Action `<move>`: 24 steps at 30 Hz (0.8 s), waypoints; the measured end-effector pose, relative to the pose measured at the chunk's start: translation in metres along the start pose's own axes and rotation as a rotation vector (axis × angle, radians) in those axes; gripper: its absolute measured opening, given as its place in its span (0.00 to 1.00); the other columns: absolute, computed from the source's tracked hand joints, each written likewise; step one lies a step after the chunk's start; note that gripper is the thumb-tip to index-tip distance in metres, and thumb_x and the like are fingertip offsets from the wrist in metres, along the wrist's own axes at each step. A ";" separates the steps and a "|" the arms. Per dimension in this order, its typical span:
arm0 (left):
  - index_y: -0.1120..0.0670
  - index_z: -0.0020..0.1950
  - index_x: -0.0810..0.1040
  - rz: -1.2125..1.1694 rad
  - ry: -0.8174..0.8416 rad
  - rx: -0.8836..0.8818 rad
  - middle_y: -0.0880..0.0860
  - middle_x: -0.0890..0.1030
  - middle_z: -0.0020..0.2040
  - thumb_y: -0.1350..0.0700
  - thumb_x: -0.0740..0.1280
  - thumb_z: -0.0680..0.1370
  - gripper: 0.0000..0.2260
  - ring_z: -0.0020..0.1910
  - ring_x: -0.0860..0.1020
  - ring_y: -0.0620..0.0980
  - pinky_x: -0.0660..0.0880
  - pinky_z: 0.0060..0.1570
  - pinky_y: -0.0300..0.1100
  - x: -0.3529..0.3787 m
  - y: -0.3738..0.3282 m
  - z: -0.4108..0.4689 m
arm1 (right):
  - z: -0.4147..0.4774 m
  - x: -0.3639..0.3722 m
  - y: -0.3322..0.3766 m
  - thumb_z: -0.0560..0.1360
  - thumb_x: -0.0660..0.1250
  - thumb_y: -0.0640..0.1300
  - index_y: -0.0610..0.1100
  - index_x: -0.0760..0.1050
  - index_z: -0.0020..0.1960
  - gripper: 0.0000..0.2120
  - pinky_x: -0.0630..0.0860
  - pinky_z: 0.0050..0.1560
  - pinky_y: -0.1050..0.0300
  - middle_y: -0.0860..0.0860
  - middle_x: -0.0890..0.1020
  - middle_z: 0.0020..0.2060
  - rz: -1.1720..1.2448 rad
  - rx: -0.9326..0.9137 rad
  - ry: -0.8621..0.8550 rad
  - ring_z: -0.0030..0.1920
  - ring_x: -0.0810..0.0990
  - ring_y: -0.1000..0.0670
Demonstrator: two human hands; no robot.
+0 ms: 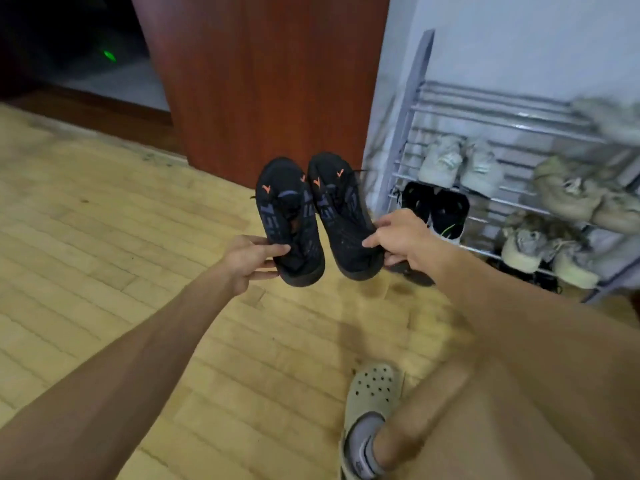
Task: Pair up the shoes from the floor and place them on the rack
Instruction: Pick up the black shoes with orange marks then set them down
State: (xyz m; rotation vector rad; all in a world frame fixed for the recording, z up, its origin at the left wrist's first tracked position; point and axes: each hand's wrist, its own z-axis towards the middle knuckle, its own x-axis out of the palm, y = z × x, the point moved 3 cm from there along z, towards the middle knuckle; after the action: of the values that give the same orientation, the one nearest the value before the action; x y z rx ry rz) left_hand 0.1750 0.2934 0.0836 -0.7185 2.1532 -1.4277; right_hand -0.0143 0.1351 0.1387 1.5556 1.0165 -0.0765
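Note:
Two black sneakers with orange marks hang side by side above the wooden floor. My left hand (247, 258) pinches the near end of the left sneaker (289, 220). My right hand (401, 237) grips the near end of the right sneaker (341, 209). The metal shoe rack (485, 109) stands to the right against the white wall. It holds a pale pair (460, 162) on a middle shelf, a black pair (436, 209) below it, and several beige shoes (568, 195) further right.
A dark red wooden door (263, 81) stands behind the sneakers. A dark shoe (415, 273) lies on the floor by the rack's foot, partly behind my right hand. My foot in a beige clog (372, 393) stands at the lower right.

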 end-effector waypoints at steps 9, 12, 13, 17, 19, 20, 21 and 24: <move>0.59 0.48 0.80 -0.040 0.030 0.289 0.53 0.83 0.44 0.60 0.75 0.70 0.09 0.39 0.81 0.48 0.79 0.29 0.39 0.100 -0.189 0.005 | 0.008 -0.198 0.038 0.69 0.73 0.35 0.50 0.78 0.56 0.19 0.78 0.39 0.54 0.44 0.83 0.47 0.229 -0.153 -0.252 0.43 0.82 0.44; 0.58 0.48 0.80 -0.020 0.093 0.322 0.53 0.83 0.43 0.61 0.75 0.70 0.09 0.39 0.81 0.49 0.78 0.35 0.43 0.144 -0.237 0.015 | 0.017 -0.248 0.037 0.71 0.70 0.33 0.48 0.77 0.57 0.17 0.81 0.35 0.58 0.44 0.82 0.41 0.314 -0.144 -0.293 0.34 0.79 0.47; 0.57 0.47 0.80 -0.006 0.112 0.326 0.53 0.83 0.42 0.61 0.75 0.70 0.09 0.39 0.81 0.50 0.78 0.36 0.44 0.159 -0.251 0.022 | 0.021 -0.262 0.037 0.72 0.69 0.32 0.47 0.77 0.58 0.17 0.79 0.29 0.62 0.45 0.82 0.40 0.356 -0.139 -0.297 0.31 0.78 0.48; 0.58 0.48 0.79 0.066 0.158 0.315 0.54 0.83 0.42 0.61 0.75 0.70 0.09 0.37 0.80 0.51 0.77 0.32 0.42 0.217 -0.291 0.055 | 0.053 -0.301 0.029 0.73 0.67 0.29 0.36 0.78 0.55 0.12 0.79 0.22 0.57 0.42 0.81 0.39 0.524 -0.098 -0.340 0.31 0.80 0.46; 0.60 0.47 0.78 0.094 0.186 0.280 0.55 0.81 0.41 0.62 0.73 0.71 0.07 0.35 0.79 0.52 0.77 0.27 0.40 0.247 -0.303 0.077 | 0.076 -0.318 0.021 0.73 0.67 0.29 0.33 0.78 0.49 0.06 0.78 0.20 0.54 0.39 0.80 0.40 0.566 -0.057 -0.363 0.28 0.81 0.45; 0.60 0.45 0.77 0.107 0.197 0.265 0.55 0.80 0.39 0.62 0.72 0.72 0.06 0.33 0.78 0.51 0.77 0.25 0.39 0.262 -0.307 0.089 | 0.088 -0.325 0.016 0.73 0.67 0.29 0.33 0.77 0.49 0.05 0.77 0.19 0.56 0.39 0.80 0.39 0.572 -0.032 -0.371 0.25 0.81 0.46; 0.60 0.44 0.77 0.123 0.203 0.253 0.55 0.79 0.38 0.62 0.72 0.72 0.05 0.32 0.77 0.51 0.75 0.23 0.38 0.275 -0.309 0.102 | 0.100 -0.330 0.010 0.73 0.67 0.30 0.34 0.77 0.49 0.06 0.76 0.19 0.57 0.39 0.80 0.39 0.565 -0.008 -0.375 0.23 0.81 0.47; 0.60 0.49 0.77 0.200 0.201 0.230 0.57 0.78 0.39 0.61 0.71 0.73 0.07 0.31 0.75 0.51 0.72 0.24 0.38 0.305 -0.308 0.139 | 0.132 -0.336 -0.008 0.73 0.68 0.33 0.35 0.77 0.53 0.09 0.78 0.21 0.56 0.39 0.82 0.41 0.525 0.065 -0.348 0.24 0.82 0.46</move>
State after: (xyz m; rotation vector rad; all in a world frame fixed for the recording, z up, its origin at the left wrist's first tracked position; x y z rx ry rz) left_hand 0.0834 -0.0997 0.2938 -0.2781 2.0892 -1.6605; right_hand -0.1630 -0.1594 0.2862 1.7484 0.3201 -0.0134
